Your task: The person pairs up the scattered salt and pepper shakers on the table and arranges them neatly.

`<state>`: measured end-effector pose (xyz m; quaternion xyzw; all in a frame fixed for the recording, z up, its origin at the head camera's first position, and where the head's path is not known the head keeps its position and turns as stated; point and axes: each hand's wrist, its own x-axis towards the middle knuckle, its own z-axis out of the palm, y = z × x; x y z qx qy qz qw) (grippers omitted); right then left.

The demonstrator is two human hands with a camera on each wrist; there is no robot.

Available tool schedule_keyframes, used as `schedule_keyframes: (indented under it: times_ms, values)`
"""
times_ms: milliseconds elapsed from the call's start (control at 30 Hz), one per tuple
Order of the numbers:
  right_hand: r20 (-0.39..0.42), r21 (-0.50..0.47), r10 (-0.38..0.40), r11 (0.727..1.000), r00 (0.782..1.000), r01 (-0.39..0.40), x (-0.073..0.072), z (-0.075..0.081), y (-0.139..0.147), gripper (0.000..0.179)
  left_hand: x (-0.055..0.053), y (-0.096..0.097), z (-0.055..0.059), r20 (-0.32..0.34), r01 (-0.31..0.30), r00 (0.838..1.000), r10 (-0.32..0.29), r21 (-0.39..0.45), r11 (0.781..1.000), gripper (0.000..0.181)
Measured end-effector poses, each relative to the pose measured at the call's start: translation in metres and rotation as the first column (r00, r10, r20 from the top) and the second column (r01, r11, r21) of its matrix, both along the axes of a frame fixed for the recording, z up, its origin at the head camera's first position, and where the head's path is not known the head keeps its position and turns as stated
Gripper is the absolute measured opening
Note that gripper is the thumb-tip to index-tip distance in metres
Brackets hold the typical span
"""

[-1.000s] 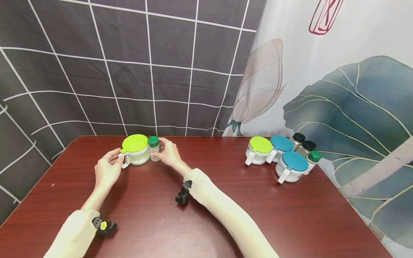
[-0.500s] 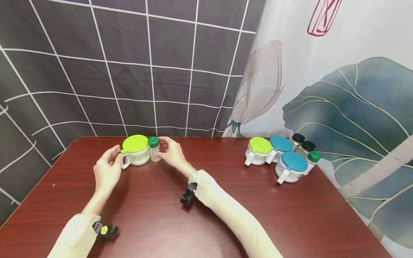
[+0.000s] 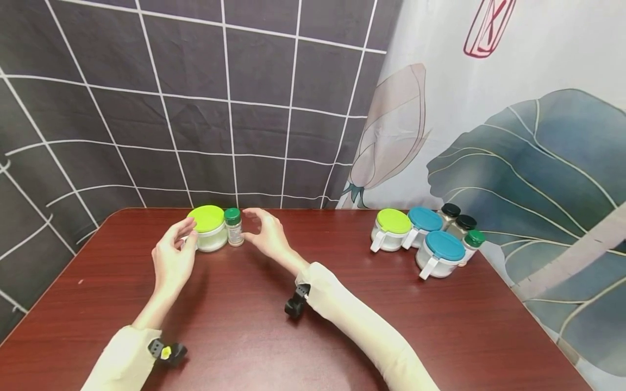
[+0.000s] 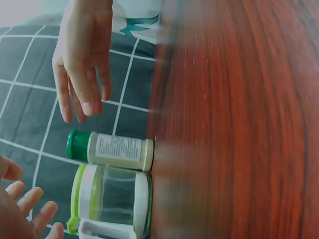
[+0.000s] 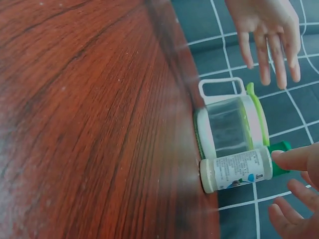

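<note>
At the table's back left stands a clear seasoning jar with a lime-green lid and a white handle. Close against its right side is a small spice bottle with a dark green cap and a printed label. My left hand hovers just left of the jar, fingers relaxed, and hides its handle in the head view. Right of the bottle is my right hand, thumb and fingers spread apart. In the left wrist view, a gap shows between the right hand and the bottle.
At the table's back right, a group holds another lime-lidded jar, two blue-lidded jars, two black-capped bottles and a green-capped bottle. A dark checked curtain hangs behind the brown table.
My right hand has let go of the spice bottle and drawn off to the right. My left hand has left the jar's handle, shifting slightly right in front of it. Jar and bottle stay put.
</note>
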<state>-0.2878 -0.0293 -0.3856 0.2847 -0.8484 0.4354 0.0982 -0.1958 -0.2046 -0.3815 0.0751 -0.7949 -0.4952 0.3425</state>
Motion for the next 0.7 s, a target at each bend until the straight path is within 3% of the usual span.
schedule_keyframes:
  times_ms: [300,700]
  values:
    - [-0.05,-0.019,0.026,0.999,0.998,-0.027,0.006,0.006,0.011,0.048,0.0,0.018,0.001,-0.038,0.073,0.997,-0.073,0.022,0.997,0.028]
    - [-0.056,-0.059,0.005,0.998,0.998,-0.009,0.011,0.009,0.032,0.045,0.0,0.037,0.0,-0.015,0.176,0.984,-0.175,0.041,0.984,0.028]
